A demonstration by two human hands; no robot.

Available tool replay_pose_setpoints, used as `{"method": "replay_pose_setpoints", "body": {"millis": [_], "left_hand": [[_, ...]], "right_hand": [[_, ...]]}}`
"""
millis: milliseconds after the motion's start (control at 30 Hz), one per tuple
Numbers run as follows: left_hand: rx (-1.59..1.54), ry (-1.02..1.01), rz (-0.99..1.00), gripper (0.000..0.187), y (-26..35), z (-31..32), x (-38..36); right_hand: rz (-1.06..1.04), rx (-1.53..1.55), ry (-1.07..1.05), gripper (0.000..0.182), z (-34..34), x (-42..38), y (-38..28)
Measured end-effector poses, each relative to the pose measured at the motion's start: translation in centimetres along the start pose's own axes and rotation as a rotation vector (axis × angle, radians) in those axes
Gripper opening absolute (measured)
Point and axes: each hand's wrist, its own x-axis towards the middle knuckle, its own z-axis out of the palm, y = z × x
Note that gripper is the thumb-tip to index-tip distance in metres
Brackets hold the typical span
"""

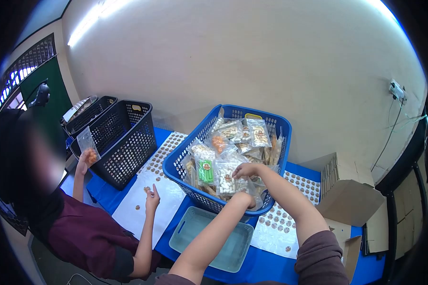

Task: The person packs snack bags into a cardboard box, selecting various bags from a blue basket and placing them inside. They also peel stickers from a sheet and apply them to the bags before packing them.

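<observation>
A co-worker's hand (82, 163) holds an orange-filled packet (91, 155), the basket (195, 191) on the desk (266, 267) contains several labelled packets, the left hand (245, 200) has hidden fingers, the right hand (248, 170) touches a labelled white-filled packet (224, 186) with bent fingers, both grips undeterminable, and a label sheet (270, 241) appears part-used.

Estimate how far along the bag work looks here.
Partway, it seems. Done: stickered bags lie heaped in the blue basket. In hand: the right hand touches a white-filled bag, the left hand reaches in nearby, and a co-worker holds an orange-filled bag. Left: rows of stickers remain on the sheet; unstickered bags cannot be counted.
</observation>
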Motion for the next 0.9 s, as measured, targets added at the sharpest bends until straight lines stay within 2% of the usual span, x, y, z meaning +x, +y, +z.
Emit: {"method": "replay_pose_setpoints", "body": {"millis": [33, 100, 300, 367, 400, 467, 500, 600, 700, 733, 800, 900], "left_hand": [[0.006, -0.006, 0.020, 0.050, 0.1, 0.1, 0.2], [0.020, -0.056, 0.041, 0.048, -0.1, 0.2, 1.4], [0.001, -0.106, 0.010, 0.042, -0.1, 0.5, 2.4], [-0.035, -0.126, -0.012, 0.041, -0.3, 0.9, 2.6], [-0.046, -0.098, -0.017, 0.041, -0.3, 1.0, 2.1], [-0.053, -0.056, -0.017, 0.041, -0.3, 0.2, 1.5], [-0.042, -0.026, 0.008, 0.041, -0.3, 0.1, 1.1], [-0.029, -0.005, 0.036, 0.040, -0.1, 0.0, 0.6], [-0.028, 0.002, 0.018, 0.040, 0.1, -0.1, 0.1], [-0.026, 0.008, 0.008, 0.040, 0.1, -0.1, 0.0], [-0.023, -0.009, 0.022, 0.040, 0.0, -0.2, 0.1], [-0.008, -0.031, 0.035, 0.040, 0.1, -0.2, 0.1]], "right_hand": [[0.001, 0.003, -0.001, 0.056, 0.0, -0.3, -0.1], [-0.129, 0.276, 0.223, 0.053, -0.1, -1.1, -0.4], [-0.250, 0.584, 0.297, 0.052, -0.8, -2.9, -1.6], [-0.353, 0.729, 0.522, 0.056, -1.3, -3.2, -1.7], [-0.356, 0.733, 0.522, 0.056, -1.5, -3.3, -1.5], [-0.522, 0.977, 0.861, 0.058, -2.7, -3.9, -1.2], [-0.522, 0.975, 0.869, 0.058, -2.8, -4.5, -1.4], [-0.481, 0.920, 0.792, 0.057, -1.9, -4.8, -0.9], [-0.163, 0.291, 0.396, 0.062, -1.2, -2.1, -0.1], [-0.163, 0.292, 0.393, 0.062, -0.8, -2.4, -0.5], [0.238, -0.177, 0.202, 0.070, -0.3, -3.3, -0.7], [0.338, -0.087, 0.147, 0.069, 0.1, -3.3, -0.5]]}}
